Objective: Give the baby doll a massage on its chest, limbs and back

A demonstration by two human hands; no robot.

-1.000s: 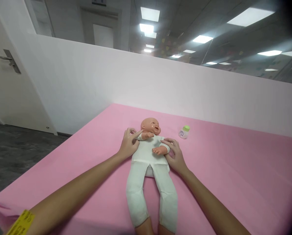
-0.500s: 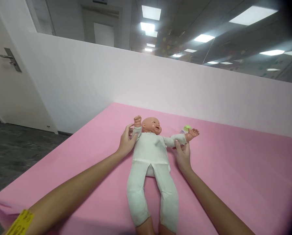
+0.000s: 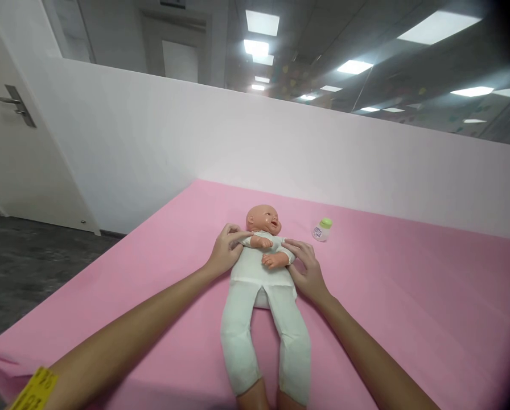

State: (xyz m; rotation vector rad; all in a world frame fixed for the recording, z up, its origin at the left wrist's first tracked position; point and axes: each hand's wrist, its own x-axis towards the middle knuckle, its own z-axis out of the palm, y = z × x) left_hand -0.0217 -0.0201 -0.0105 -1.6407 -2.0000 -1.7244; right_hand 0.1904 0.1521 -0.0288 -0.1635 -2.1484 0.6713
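Note:
A baby doll (image 3: 259,273) in a white top and trousers lies on its back, with its head toward the wall and turned to the right. Both its arms are folded over its chest. My left hand (image 3: 227,250) is closed around the doll's arm on the left side, near the sleeve. On the other side, my right hand (image 3: 307,267) holds the doll's other arm at the sleeve, fingers over it and thumb beneath. The doll's feet are cut off by the bottom edge of the view.
A small clear bottle (image 3: 322,230) with a green cap lies right of the doll's head. Pink cloth (image 3: 408,296) covers the table, which meets a low white wall (image 3: 323,154). At the left are a door (image 3: 20,142) and dark floor.
Both doll arms have come inward, from raised and stretched out to folded over the chest. My hands moved with them, and the bottle now shows in full.

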